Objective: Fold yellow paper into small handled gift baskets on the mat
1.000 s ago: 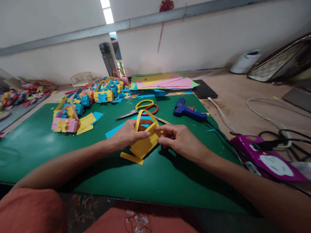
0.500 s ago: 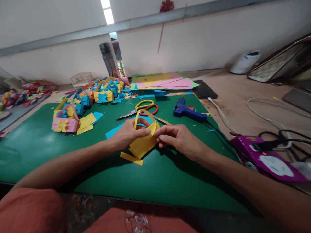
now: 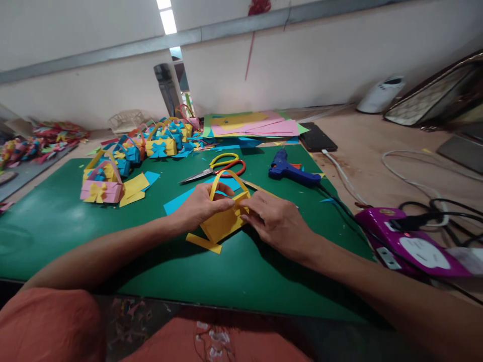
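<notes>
Between my two hands is a yellow paper basket (image 3: 222,224) with an arched paper handle, resting on the green mat. My left hand (image 3: 206,205) pinches its upper left part below the handle, thumb on the near side. At its right end, the fingers of my right hand (image 3: 273,218) are closed on the basket's edge; some of their tips are hidden. A loose yellow paper strip (image 3: 204,243) lies just in front of it. Blue paper (image 3: 184,197) lies behind my left hand. Beyond the basket are scissors (image 3: 211,173) with one yellow and one red handle loop.
A blue glue gun (image 3: 292,172) lies right of the scissors, its cord running to a purple power strip (image 3: 411,246). Finished paper baskets (image 3: 101,191) stand at the left. Coloured paper sheets (image 3: 252,125) and a phone (image 3: 318,137) lie at the back.
My right hand has moved in and round the basket's right end, its fingers now pressed against the edge. The basket's right side looks more upright. My left hand keeps its hold.
</notes>
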Demonstrator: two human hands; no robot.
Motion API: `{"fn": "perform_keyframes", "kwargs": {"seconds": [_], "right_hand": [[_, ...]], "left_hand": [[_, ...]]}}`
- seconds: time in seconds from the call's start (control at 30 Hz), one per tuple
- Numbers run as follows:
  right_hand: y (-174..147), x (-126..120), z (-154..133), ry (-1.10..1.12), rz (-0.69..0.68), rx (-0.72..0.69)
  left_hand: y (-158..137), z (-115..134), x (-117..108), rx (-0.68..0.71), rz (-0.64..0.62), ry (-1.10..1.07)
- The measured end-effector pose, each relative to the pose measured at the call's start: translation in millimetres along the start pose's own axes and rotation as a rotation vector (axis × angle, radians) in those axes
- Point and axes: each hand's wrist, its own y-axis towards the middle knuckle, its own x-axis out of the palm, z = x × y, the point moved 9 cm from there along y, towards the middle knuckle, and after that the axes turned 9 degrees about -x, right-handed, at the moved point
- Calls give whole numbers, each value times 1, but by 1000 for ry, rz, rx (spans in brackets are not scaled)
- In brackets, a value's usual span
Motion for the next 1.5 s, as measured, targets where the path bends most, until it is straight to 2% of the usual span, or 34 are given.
{"fn": "perform_keyframes", "kwargs": {"seconds": [0.1,0.27,0.4,0.6,0.8,0.87,0.93,1.03,1.1,1.27,1.37,1.43,1.5], "right_hand": [[0,-2,-2,-41,3,-16],[0,-4,1,-25,19,-10],[-1,-3,0,11,19,-26],[-2,-8,2,0,53,-17],[-2,-14,3,12,146,-38],[-1,-16,2,61,177,-54],[-1,-17,4,102,198,-40],[-1,-18,12,151,222,51],[-1,-13,24,260,217,175],[-7,20,47,879,160,526],[-10,28,49,1117,187,634],[-11,25,51,1172,238,664],[-11,23,53,1211,265,668]], "left_hand": [[-1,3,-2,16,21,20],[-3,7,4,35,-97,-36],[-3,6,-3,6,-29,-36],[2,0,-7,-51,-18,-274],[3,-1,4,-63,-136,-438],[2,0,7,-60,-163,-428],[2,2,5,-26,-134,-331],[2,6,0,37,-61,-165],[2,6,0,41,-58,-151],[3,1,5,-3,-101,-222],[5,1,4,-40,-140,-357],[9,0,5,-102,-214,-522],[14,-3,5,-140,-287,-596]]}}
